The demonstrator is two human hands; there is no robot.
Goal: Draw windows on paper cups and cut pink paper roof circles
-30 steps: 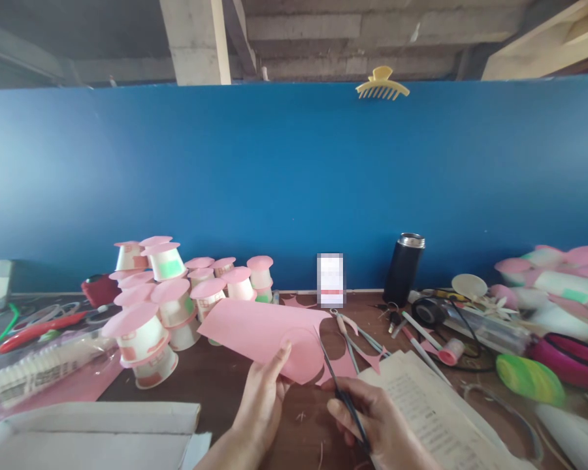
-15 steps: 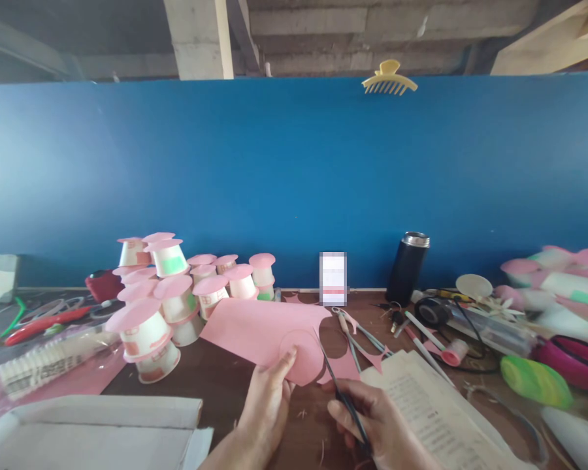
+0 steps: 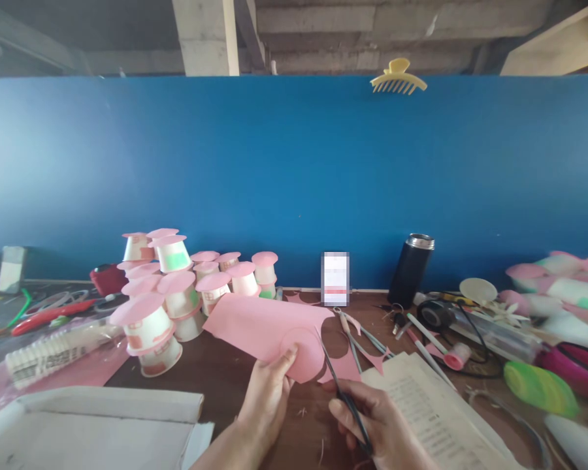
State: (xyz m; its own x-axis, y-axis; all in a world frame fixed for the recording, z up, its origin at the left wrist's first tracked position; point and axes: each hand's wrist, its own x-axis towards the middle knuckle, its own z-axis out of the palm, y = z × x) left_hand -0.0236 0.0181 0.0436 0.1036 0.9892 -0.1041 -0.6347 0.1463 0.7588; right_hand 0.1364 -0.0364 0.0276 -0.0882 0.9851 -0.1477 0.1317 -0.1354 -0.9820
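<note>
Between thumb and fingers, my left hand (image 3: 269,385) grips a sheet of pink paper (image 3: 259,324) by its lower right part. A circle is outlined there, and the sheet's right side has a curved cut edge. My right hand (image 3: 367,414) is closed around the dark handles of a pair of scissors (image 3: 340,385). Their blades point up and away, right beside the rounded edge of the paper. Whether the blades are on the paper or just next to it I cannot tell. Pink paper scraps (image 3: 345,365) lie behind the scissors.
Paper cups with pink disc tops (image 3: 147,320) stand stacked at left. A white cardboard box (image 3: 102,431) is at front left, wrapped cups (image 3: 53,356) behind it. Printed pages (image 3: 426,398) lie right, near a black flask (image 3: 411,271), a clear bottle (image 3: 494,333) and a magenta pouch (image 3: 573,369).
The view has shifted slightly, so the background sits a little further right. Both hands keep their hold on the paper and scissors, with hardly any movement.
</note>
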